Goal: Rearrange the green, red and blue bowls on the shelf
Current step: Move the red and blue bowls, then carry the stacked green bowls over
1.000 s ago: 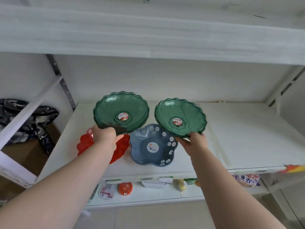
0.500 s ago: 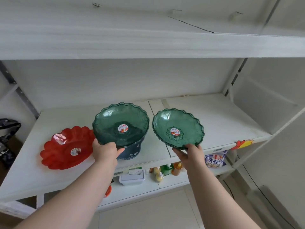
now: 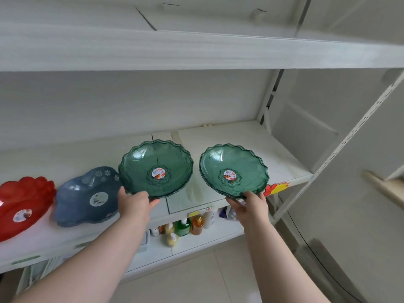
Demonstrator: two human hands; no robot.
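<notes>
left hand [image 3: 136, 203] gripping left green bowl [image 3: 155, 169] by near rim, right hand [image 3: 251, 205] pinching right green bowl [image 3: 233, 171], blue bowl [image 3: 87, 196] and red bowl [image 3: 23, 204] sitting left on shelf [image 3: 273, 154]

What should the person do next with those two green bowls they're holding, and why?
Probably lower both onto the bare white shelf behind them. The left hand and right hand each grip a scalloped green plastic bowl by its near rim, tilted, right of the blue flowered bowl.
</notes>
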